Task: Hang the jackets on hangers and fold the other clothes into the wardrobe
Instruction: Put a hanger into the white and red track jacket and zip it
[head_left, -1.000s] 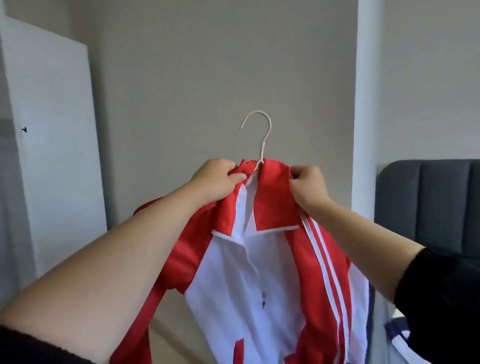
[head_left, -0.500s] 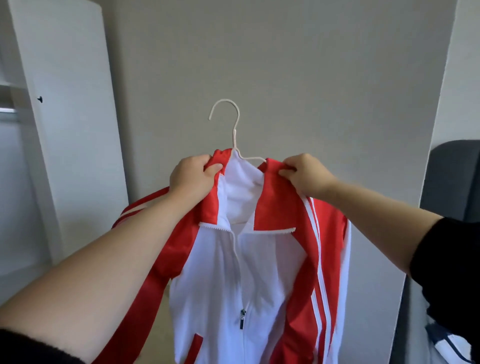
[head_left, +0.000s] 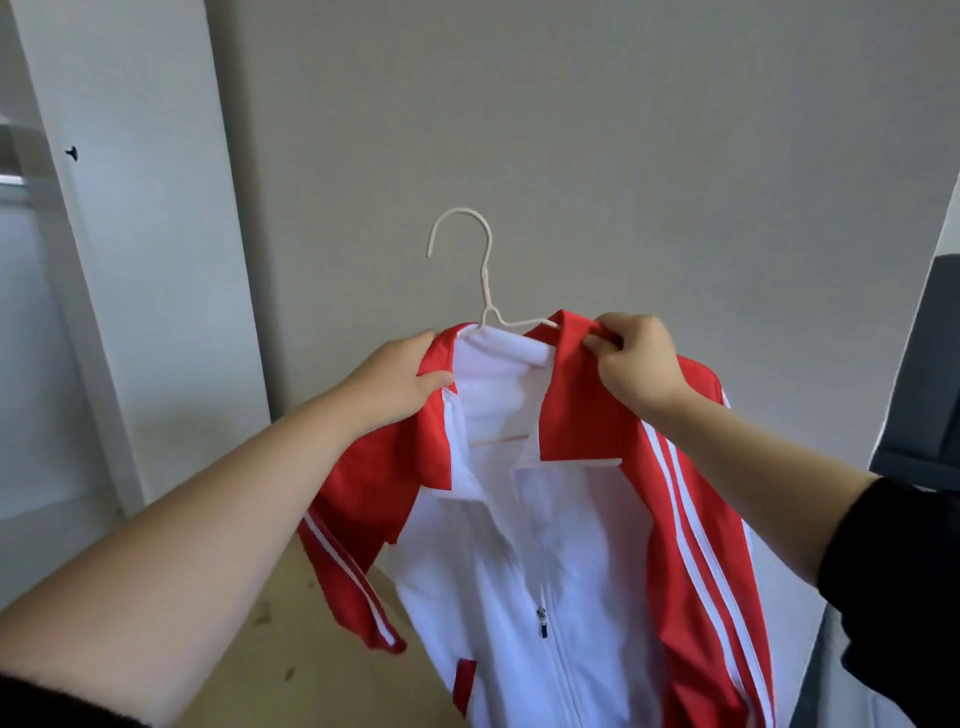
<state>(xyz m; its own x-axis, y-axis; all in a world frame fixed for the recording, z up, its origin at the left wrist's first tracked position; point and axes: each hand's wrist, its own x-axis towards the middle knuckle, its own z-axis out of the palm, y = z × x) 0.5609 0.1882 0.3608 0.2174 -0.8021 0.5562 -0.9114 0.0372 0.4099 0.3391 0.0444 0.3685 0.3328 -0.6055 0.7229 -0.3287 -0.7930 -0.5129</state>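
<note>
— Two hands up, one garment. Biggest first?
— White wardrobe (head_left: 130, 234) at far left. Inside it only a rail (head_left: 13, 180) shows, and the contents are out of view. Plain wall (head_left: 623, 130) behind, with open air all round the hook.
— Task item?
— Red-and-white jacket (head_left: 561, 571) held mid-air between the wardrobe and a dark headboard (head_left: 930, 374), zip partly done, one sleeve dangling over the floor (head_left: 311, 665). It sits on a pale hanger (head_left: 485, 291), with the hook above the collar.
— Grips?
— Person's left hand (head_left: 395, 384) grips the left collar edge; right hand (head_left: 634, 364) pinches the right collar flap.
</note>
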